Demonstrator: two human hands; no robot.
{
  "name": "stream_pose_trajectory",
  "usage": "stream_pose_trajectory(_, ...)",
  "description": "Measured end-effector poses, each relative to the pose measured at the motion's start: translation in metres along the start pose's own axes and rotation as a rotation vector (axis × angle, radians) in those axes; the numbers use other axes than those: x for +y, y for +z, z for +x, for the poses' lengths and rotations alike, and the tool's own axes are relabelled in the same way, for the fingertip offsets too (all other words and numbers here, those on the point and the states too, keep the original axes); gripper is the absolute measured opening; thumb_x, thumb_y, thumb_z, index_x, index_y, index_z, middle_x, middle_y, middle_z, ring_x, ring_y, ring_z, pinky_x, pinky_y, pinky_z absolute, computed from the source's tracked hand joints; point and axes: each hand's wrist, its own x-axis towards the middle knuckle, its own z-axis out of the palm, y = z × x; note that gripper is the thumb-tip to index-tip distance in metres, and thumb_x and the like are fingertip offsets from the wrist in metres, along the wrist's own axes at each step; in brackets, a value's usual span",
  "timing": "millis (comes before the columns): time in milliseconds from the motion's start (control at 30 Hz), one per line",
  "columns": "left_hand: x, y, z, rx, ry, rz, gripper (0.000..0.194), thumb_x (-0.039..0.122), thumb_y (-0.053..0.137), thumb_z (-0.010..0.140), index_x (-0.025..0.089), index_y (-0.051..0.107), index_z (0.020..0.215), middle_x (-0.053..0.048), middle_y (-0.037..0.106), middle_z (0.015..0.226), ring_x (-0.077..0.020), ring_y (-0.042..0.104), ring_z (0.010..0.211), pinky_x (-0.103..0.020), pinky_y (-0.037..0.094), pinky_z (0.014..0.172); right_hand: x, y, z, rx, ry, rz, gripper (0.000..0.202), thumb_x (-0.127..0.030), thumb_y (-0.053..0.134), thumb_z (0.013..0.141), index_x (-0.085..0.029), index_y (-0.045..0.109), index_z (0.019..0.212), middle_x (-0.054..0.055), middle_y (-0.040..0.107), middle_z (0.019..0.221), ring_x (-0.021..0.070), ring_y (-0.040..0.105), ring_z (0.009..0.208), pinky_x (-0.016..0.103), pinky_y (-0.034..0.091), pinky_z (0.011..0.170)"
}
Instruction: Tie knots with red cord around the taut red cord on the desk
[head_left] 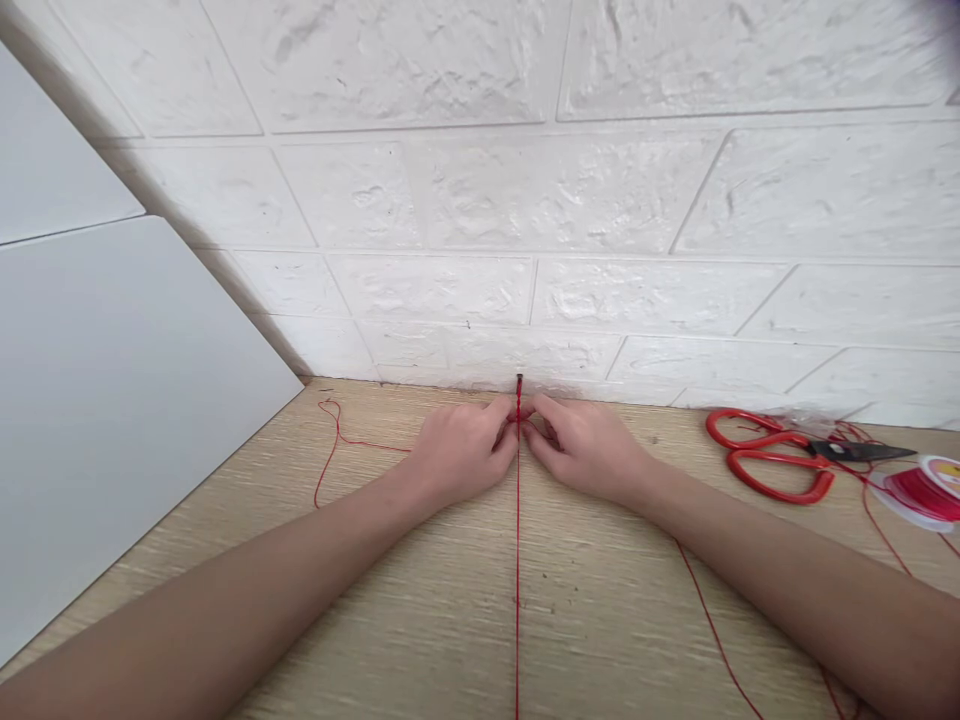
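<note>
A thin red cord (517, 580) runs straight from the bottom edge of the head view up to a small dark hook or nail (520, 380) at the foot of the wall. Just below that fixing the cord thickens into a short knotted or twisted stretch. My left hand (466, 445) pinches at this stretch from the left, fingertips closed on the cord. From the right, my right hand (581, 440) does the same, its thumb and forefinger nearly meeting those of the left. A loose red strand (337, 430) trails leftward from my left hand; another strand (712, 620) emerges below my right forearm.
Red-handled scissors (780, 490) lie at the right, beside a spool of red cord (926, 490) and a crumpled clear plastic piece (806, 422). White brick-patterned wall (480, 200) closes off the back of the wooden tabletop (420, 620). A pale panel (135, 400) stands at the left.
</note>
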Motion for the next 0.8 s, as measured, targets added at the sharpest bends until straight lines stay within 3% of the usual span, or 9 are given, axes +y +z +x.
stream_pose_trajectory(333,0.0009,0.0016,0.0001,0.005,-0.011,-0.009,0.026,0.034,0.045,0.096,0.021,0.065,0.107,-0.006,0.074,0.082,-0.0241,0.069,0.074,-0.033,0.046,0.063,-0.0006,0.0000,-0.0001,0.001,0.010,0.012,0.017,-0.029,0.044,0.098,-0.019,0.058,0.099,0.003,0.069,0.079,0.0166,0.059,0.066,0.028,0.031,0.060)
stream_pose_trajectory(500,0.0018,-0.0001,0.0003,0.007,-0.036,-0.016,0.024,0.036,0.045,0.096,0.020,0.063,0.096,-0.005,0.073,0.080,-0.0241,0.069,0.071,-0.033,0.043,0.060,-0.0001,0.0004,-0.0016,0.020,0.023,0.078,0.018,-0.027,0.047,0.096,-0.019,0.053,0.111,-0.001,0.065,0.072,0.0151,0.054,0.058,0.028,0.028,0.056)
stream_pose_trajectory(667,0.0032,-0.0007,0.0010,-0.013,-0.089,-0.013,0.025,0.037,0.044,0.096,0.020,0.063,0.093,-0.006,0.073,0.081,-0.0239,0.069,0.073,-0.033,0.043,0.062,-0.0014,-0.0009,-0.0018,0.002,-0.061,0.054,0.009,-0.025,0.047,0.095,-0.019,0.054,0.095,0.000,0.066,0.074,0.0152,0.055,0.062,0.028,0.029,0.058)
stream_pose_trajectory(800,0.0039,-0.0001,0.0009,-0.015,-0.103,0.007,0.029,0.037,0.042,0.097,0.020,0.064,0.094,-0.007,0.072,0.080,-0.0244,0.068,0.073,-0.034,0.044,0.064,-0.0022,-0.0007,-0.0009,0.001,-0.057,-0.004,0.015,-0.027,0.046,0.097,-0.019,0.057,0.090,0.002,0.068,0.076,0.0158,0.056,0.064,0.029,0.028,0.059)
